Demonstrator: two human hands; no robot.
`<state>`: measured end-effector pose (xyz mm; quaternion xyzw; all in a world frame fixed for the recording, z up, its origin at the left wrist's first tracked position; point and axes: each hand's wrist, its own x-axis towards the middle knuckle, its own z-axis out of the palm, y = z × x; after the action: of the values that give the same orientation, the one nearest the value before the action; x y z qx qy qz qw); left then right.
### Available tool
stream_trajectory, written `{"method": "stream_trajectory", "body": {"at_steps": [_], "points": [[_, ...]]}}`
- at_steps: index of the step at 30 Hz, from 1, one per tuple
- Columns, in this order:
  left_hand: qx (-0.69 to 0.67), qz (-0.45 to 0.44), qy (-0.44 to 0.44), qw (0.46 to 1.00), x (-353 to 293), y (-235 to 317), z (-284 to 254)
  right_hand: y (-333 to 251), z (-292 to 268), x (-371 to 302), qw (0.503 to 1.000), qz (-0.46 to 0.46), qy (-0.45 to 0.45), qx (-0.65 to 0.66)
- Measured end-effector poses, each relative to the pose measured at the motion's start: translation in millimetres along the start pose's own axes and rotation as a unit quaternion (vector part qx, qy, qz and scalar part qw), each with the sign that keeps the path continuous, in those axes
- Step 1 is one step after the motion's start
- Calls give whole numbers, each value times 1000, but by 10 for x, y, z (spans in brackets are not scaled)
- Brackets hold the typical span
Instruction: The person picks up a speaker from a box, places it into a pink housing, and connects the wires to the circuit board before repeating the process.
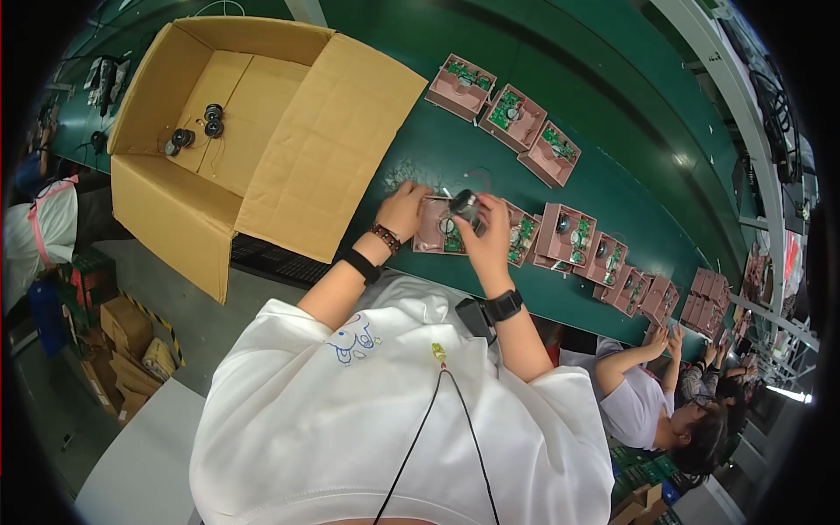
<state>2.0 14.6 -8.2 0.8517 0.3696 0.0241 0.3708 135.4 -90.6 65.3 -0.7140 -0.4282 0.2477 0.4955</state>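
Note:
My right hand pinches a small round black speaker over an open pink plastic housing. A green circuit board shows inside that housing, partly covered by the speaker and my fingers. At the housing's left edge, my left hand grips its upper corner, with some of the fingertips hidden. A thin wire curves above the speaker. Several more speakers with loose wires lie in the big open cardboard box on the left.
More pink housings with green boards run in a row to the right along the green table. Three others stand farther back. A co-worker reaches to the table at right. Flattened cartons sit on the floor at left.

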Motion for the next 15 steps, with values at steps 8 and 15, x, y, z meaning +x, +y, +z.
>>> {"method": "stream_trajectory", "body": {"at_steps": [8,15], "points": [[-97,-89,71,989,-272,32,114,246,237,61,982,-81,-71,-158],[-204,-95,0,974,-376,35,23,258,158,31,945,-134,-115,-274]]}}
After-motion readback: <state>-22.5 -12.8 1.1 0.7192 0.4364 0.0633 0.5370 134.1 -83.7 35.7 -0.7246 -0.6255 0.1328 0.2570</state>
